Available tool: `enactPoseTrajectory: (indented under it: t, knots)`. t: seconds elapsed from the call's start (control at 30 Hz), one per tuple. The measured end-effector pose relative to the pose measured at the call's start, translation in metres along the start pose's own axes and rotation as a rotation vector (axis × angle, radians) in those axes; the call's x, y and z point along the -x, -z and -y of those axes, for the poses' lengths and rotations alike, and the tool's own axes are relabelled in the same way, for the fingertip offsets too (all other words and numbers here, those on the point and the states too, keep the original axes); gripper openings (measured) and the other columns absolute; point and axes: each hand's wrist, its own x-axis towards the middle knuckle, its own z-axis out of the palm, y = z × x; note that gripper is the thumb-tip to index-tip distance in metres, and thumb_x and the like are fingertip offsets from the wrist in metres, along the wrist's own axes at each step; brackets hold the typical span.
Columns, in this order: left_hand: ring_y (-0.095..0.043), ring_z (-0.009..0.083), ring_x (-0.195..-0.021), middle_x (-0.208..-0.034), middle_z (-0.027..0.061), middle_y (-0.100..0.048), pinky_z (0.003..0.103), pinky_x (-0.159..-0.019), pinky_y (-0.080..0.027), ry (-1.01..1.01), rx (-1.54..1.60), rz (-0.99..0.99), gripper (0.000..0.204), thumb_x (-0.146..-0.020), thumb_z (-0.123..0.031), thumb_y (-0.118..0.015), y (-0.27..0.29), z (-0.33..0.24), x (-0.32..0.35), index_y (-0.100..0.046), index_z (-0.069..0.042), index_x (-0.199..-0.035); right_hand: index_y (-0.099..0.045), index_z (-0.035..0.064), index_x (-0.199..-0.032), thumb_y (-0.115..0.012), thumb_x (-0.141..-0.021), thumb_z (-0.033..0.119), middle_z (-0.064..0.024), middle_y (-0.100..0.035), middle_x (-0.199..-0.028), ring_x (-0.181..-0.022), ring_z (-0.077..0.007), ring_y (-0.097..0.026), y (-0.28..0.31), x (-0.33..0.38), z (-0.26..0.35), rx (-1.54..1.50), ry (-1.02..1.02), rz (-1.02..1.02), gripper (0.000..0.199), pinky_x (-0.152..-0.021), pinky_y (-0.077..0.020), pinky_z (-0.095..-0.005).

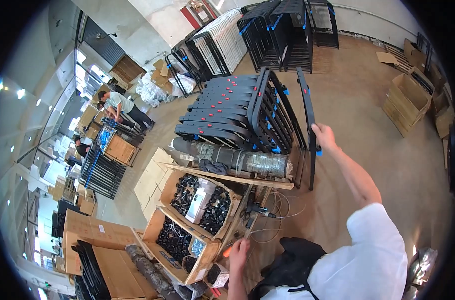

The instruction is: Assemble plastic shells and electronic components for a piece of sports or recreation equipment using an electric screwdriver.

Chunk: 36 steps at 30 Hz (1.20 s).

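Observation:
My right hand point(324, 136) reaches out and grips the edge of an upright black frame panel point(307, 107) that leans beside a stack of black frames point(227, 107) with red and blue clips. My left hand point(239, 248) is low at the bottom middle, fingers resting on the edge of a cardboard box point(212, 247) near an orange object; whether it holds anything is unclear. A wooden board point(232, 178) with a plastic-wrapped roll point(237, 159) lies between the hands.
Open cardboard boxes of small black parts point(200, 202) sit left of my left hand. Loose cables point(275, 210) lie on the floor. Racks of black and white frames point(267, 35) stand behind. Cardboard boxes point(407, 97) are at right. Other people point(120, 105) work far left.

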Motion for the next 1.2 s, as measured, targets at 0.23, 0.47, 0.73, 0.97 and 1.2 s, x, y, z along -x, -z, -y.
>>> enactPoseTrajectory:
  t: [0.23,0.47,0.73,0.97,1.2]
  knots:
    - [-0.067,0.0170,-0.113,-0.125,0.0111,-0.072,0.031,-0.097,-0.053,-0.265,-0.030,0.496,0.046,-0.109,-0.032,-0.060,-0.226,-0.139,-0.066,-0.057,-0.001,-0.143,-0.067,-0.0011,-0.086,-0.058,-0.106,0.044,-0.0039,-0.062,-0.069,-0.064,-0.0147,-0.054,0.069,0.206,0.031,-0.042,-0.111,0.347,0.050,-0.060,-0.0483,-0.0379]
    - [-0.057,0.0101,-0.063,-0.082,-0.0008,-0.060,0.028,-0.054,-0.048,0.221,0.297,0.706,0.025,-0.108,-0.035,-0.060,-0.337,-0.173,0.021,-0.056,-0.011,-0.102,-0.058,0.0001,-0.134,-0.037,-0.108,0.063,-0.0205,-0.073,-0.111,-0.093,-0.0304,-0.072,0.067,0.339,-0.167,-0.340,-1.260,0.114,0.071,-0.072,-0.0573,-0.0462]
    - [-0.048,0.0064,-0.052,-0.067,-0.0043,-0.051,0.026,-0.046,-0.039,0.146,0.135,0.602,0.029,-0.106,-0.035,-0.064,-0.311,-0.171,0.054,-0.052,-0.012,-0.095,-0.064,0.0215,-0.118,-0.053,-0.102,0.051,0.0002,-0.061,-0.075,-0.067,-0.0173,-0.059,0.023,0.427,-0.168,-0.551,-1.231,0.117,0.036,-0.061,-0.0498,-0.0368]
    - [-0.045,0.0073,-0.043,-0.059,-0.0045,-0.048,0.028,-0.040,-0.034,0.046,0.085,0.610,0.034,-0.101,-0.038,-0.070,-0.250,-0.162,0.062,-0.053,-0.009,-0.095,-0.066,0.0194,-0.111,-0.053,-0.100,0.055,-0.0017,-0.064,-0.081,-0.073,-0.0193,-0.060,0.009,0.330,-0.166,-0.548,-1.036,0.116,0.039,-0.068,-0.0506,-0.0401]
    - [-0.047,0.0057,-0.044,-0.060,-0.0054,-0.050,0.026,-0.039,-0.034,-0.030,0.106,0.416,0.034,-0.097,-0.039,-0.076,-0.046,-0.163,0.087,-0.060,-0.009,-0.099,-0.067,0.0173,-0.103,-0.053,-0.098,0.058,-0.0036,-0.066,-0.087,-0.080,-0.0212,-0.061,-0.032,0.324,-0.154,-0.688,-1.004,-0.009,0.044,-0.075,-0.0514,-0.0434]
